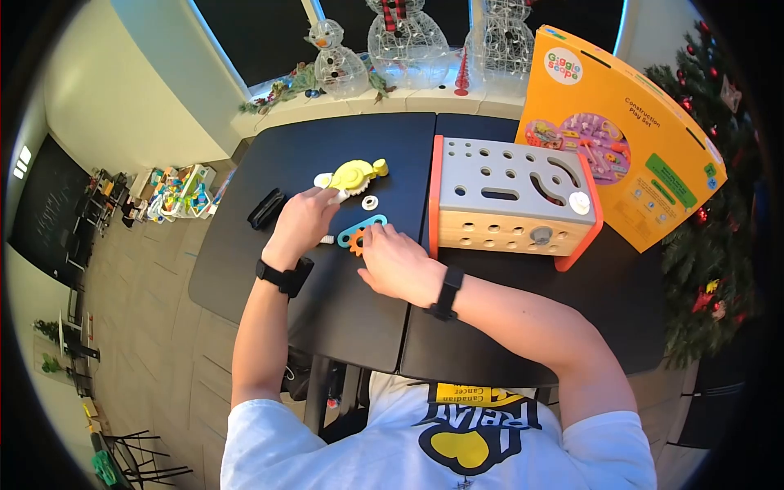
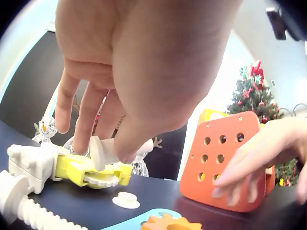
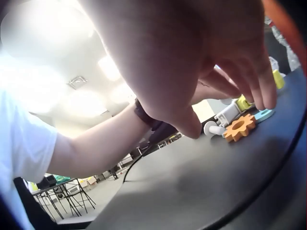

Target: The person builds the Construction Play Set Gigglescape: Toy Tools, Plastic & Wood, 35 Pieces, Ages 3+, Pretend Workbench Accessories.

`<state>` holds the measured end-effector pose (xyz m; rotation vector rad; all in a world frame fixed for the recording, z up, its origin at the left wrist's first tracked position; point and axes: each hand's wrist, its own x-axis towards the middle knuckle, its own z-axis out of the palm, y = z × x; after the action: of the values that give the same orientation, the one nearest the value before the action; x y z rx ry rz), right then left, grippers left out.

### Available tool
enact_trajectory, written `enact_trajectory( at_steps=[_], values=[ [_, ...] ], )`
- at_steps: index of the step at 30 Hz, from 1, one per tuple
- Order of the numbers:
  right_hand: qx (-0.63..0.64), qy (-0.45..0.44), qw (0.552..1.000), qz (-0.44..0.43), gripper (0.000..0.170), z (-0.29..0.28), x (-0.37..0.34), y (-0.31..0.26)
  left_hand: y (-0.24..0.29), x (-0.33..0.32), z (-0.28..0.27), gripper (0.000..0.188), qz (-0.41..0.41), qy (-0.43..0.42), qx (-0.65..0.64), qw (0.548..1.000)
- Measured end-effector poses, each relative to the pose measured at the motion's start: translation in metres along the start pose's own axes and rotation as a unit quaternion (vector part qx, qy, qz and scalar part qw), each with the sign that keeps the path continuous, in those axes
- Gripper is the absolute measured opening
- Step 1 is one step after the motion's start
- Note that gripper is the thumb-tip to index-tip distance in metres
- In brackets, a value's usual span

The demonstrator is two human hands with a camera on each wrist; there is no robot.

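Note:
My left hand (image 1: 303,222) pinches a white bolt (image 2: 99,152) between thumb and fingers, close to a yellow and white toy (image 1: 353,177). My right hand (image 1: 402,263) is over the blue strip (image 1: 374,220) and orange gear (image 1: 356,242), fingers loosely bent with nothing seen between them; whether it touches the strip I cannot tell. In the left wrist view a white washer (image 2: 126,200) lies flat, and a threaded white screw (image 2: 43,215) rests at lower left. The orange gear (image 3: 240,128) shows beside the blue strip in the right wrist view.
A toy workbench with a grey top (image 1: 506,175) and red end panels stands right of the hands. Behind it leans a large orange box (image 1: 653,147). A black case (image 1: 265,210) lies left of my left hand. The table's front edge is near my body.

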<state>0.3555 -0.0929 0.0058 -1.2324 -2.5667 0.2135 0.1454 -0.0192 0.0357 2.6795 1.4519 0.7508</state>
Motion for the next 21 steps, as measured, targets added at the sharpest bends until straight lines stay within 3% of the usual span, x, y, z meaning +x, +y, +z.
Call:
enact_trajectory(
  at_steps=[3,6,9,13,16,21],
  values=[
    [-0.034,-0.004,0.999,0.019,0.036,0.012,0.014,-0.002,-0.004,-0.009,-0.002,0.022,-0.019,0.030,-0.035,0.999],
    [-0.040,-0.013,0.999,0.030,0.026,0.023,0.020,0.002,0.002,-0.018,-0.008,0.022,-0.079,0.007,-0.057,0.995],
    [-0.029,-0.035,0.999,0.012,0.028,0.019,0.020,0.010,0.010,-0.026,-0.010,0.026,-0.148,-0.005,-0.116,0.982],
    [0.023,-0.013,0.999,0.023,0.030,0.017,0.018,0.019,0.025,-0.027,-0.019,0.025,-0.163,-0.027,-0.147,0.975],
    [0.037,0.075,0.996,0.032,0.033,0.030,0.020,0.022,0.031,-0.028,-0.019,0.025,-0.146,-0.011,-0.151,0.978],
    [0.063,0.040,0.997,0.004,0.034,0.038,0.028,0.031,0.026,-0.033,-0.010,0.026,-0.095,0.006,-0.141,0.985]
  ],
)
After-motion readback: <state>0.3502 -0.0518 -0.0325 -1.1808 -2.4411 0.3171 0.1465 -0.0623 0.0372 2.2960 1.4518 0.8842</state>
